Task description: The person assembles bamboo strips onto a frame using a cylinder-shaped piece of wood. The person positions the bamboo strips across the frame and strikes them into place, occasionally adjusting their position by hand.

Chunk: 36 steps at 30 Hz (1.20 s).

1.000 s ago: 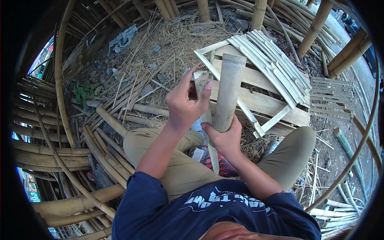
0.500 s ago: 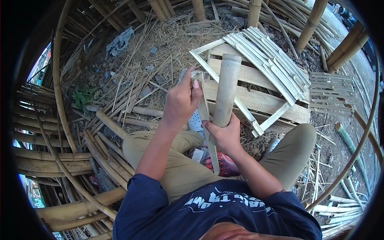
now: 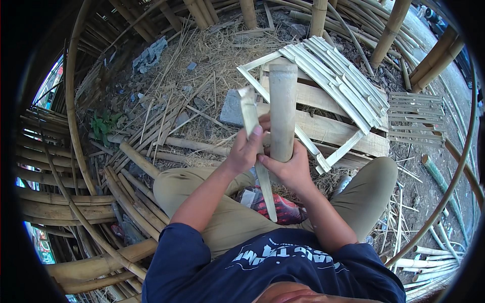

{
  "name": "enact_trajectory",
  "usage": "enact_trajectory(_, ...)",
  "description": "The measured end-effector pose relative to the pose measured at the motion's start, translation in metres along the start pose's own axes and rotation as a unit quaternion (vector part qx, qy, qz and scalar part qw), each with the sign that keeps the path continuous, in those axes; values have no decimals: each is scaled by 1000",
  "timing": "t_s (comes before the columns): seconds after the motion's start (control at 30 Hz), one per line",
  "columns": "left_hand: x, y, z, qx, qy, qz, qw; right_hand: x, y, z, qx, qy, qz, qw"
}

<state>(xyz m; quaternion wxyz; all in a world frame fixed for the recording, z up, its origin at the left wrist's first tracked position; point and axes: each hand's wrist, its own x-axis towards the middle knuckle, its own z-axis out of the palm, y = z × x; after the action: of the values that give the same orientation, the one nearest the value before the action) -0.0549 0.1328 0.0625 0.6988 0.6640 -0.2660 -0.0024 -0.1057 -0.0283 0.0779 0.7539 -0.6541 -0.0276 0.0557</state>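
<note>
My left hand (image 3: pixel 244 155) is closed around the middle of a pale split bamboo strip (image 3: pixel 249 112), thumb lying along it. The strip stands slightly tilted, its narrow lower end (image 3: pixel 271 207) pointing down toward my lap. Just to the right, my right hand (image 3: pixel 293 171) grips the lower end of a thick bamboo tube (image 3: pixel 283 108), held nearly upright. The thumb of that hand reaches over to the strip's edge; whether it presses on it I cannot tell. Some left fingers are hidden behind the strip and the tube.
Beyond my hands, a frame of pale bamboo slats (image 3: pixel 336 76) lies on wooden boards (image 3: pixel 323 126). A grey block (image 3: pixel 231 107) sits left of them. Bamboo poles (image 3: pixel 136 164) lie at the left, a smaller slatted panel (image 3: pixel 417 118) at the right. Between my legs is a red-and-black patterned item (image 3: pixel 285 209).
My left hand has slid from the strip's top down to its middle, near my right hand. The strip's upper end has shifted slightly left, and the tube now stands more upright.
</note>
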Motion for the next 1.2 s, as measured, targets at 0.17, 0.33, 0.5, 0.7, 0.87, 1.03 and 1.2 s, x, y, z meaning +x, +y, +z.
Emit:
enact_trajectory(0.17, 35, 45, -56, -190, 89, 36, 977, -4, -53, -35, -147, 28, -66, 986)
enact_trajectory(0.33, 58, 90, -91, 427, 158, -7, 890, -5, -86, -56, -227, 74, -34, 971)
enact_trajectory(0.5, 60, 126, -147, 274, -34, -185, 943, -2, -78, -60, -215, 75, -59, 972)
enact_trajectory(0.7, 44, 155, -119, 231, 7, -264, 937, 0, -83, -52, -236, 46, -6, 971)
enact_trajectory(0.87, 11, 92, -130, 168, 142, -362, 906, 12, -67, -28, -238, 9, -29, 971)
enact_trajectory(1.03, -17, 49, -138, 231, 157, -337, 899, 37, -47, 4, -398, -66, 4, 915)
enact_trajectory(1.2, -39, 46, -165, 393, 169, -310, 849, 55, -82, 36, -395, -47, -98, 912)
